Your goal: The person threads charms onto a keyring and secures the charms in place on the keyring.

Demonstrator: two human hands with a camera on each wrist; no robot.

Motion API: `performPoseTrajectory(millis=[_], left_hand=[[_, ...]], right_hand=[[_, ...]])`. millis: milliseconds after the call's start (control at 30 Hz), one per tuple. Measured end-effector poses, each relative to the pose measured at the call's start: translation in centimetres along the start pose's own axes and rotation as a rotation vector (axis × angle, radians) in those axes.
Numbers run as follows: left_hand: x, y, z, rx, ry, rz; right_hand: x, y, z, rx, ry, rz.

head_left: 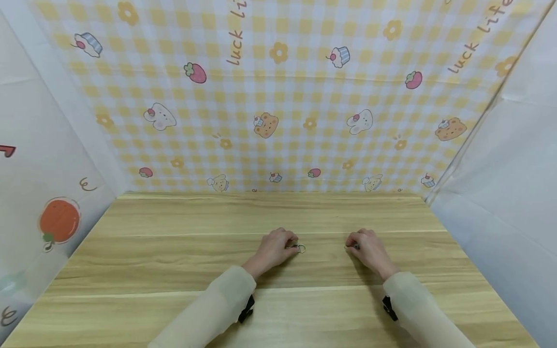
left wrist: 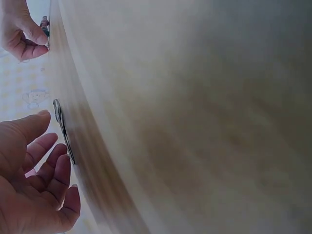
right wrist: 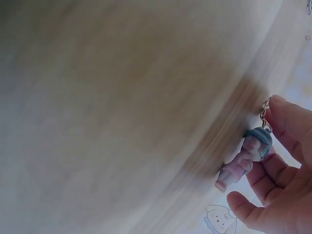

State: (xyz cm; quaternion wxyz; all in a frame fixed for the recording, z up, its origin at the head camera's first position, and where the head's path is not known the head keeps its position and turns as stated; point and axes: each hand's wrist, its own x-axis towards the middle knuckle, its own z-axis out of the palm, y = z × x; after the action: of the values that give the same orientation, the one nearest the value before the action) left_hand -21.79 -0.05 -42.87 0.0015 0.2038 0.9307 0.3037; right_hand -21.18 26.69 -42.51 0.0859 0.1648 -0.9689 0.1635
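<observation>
My left hand (head_left: 275, 247) hovers at a metal key ring (head_left: 301, 248) with a slim clasp, which lies on the wooden table. Seen from the left wrist, its thumb and bent fingers stand apart, and the key ring with its clasp (left wrist: 62, 127) lies just past the fingertips. My right hand (head_left: 367, 248) pinches the short chain (right wrist: 264, 111) of a small figurine charm between thumb and index finger. The figurine (right wrist: 246, 158), pinkish with a blue-green cap, is at the tabletop beside the remaining loosely bent fingers.
The wood-grain table (head_left: 287, 314) extends around both hands. A yellow checked cloth (head_left: 278, 92) with cartoon prints hangs along its back edge. White sheets hang at the left (head_left: 39, 159) and right (head_left: 509, 159). Black wrist straps (head_left: 246, 310) show below the sleeves.
</observation>
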Motion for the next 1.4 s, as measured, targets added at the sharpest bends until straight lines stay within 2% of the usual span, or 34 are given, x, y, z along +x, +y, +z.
performPoseTrajectory(millis=[200,500,633,833,900,967,1200,1267,1400], left_hand=[[0.5,0.4,0.2,0.015,-0.023,-0.028],[1.2,1.0,0.6,0.073,-0.041,-0.039],[1.2,1.1,0.6,0.054,-0.027,-0.034],[1.2,1.1,0.5,-0.028,-0.02,-0.022],[1.1,1.1,0.5,-0.048,-0.021,-0.014],[1.1,1.0,0.5,-0.06,-0.022,-0.005],[0.9,1.0,0.8,-0.084,0.001,0.021],[0.9,0.9,0.8,-0.077,0.013,0.032],[0.7,0.9,0.7,-0.06,0.025,0.046]], right_hand=[[0.5,-0.2,0.1,0.008,-0.041,0.043],[0.8,-0.4,-0.1,0.014,-0.073,0.062],[0.8,-0.5,-0.2,0.003,-0.072,0.056],[0.7,-0.3,-0.2,0.028,-0.058,0.03],[0.6,-0.3,-0.2,0.076,-0.058,0.032],[0.4,-0.5,-0.2,0.176,-0.074,0.054],[-0.4,-1.5,-0.3,0.624,-0.121,0.172],[-0.5,-2.0,-0.3,0.702,-0.13,0.189],[-0.6,-3.4,-0.4,0.781,-0.155,0.198]])
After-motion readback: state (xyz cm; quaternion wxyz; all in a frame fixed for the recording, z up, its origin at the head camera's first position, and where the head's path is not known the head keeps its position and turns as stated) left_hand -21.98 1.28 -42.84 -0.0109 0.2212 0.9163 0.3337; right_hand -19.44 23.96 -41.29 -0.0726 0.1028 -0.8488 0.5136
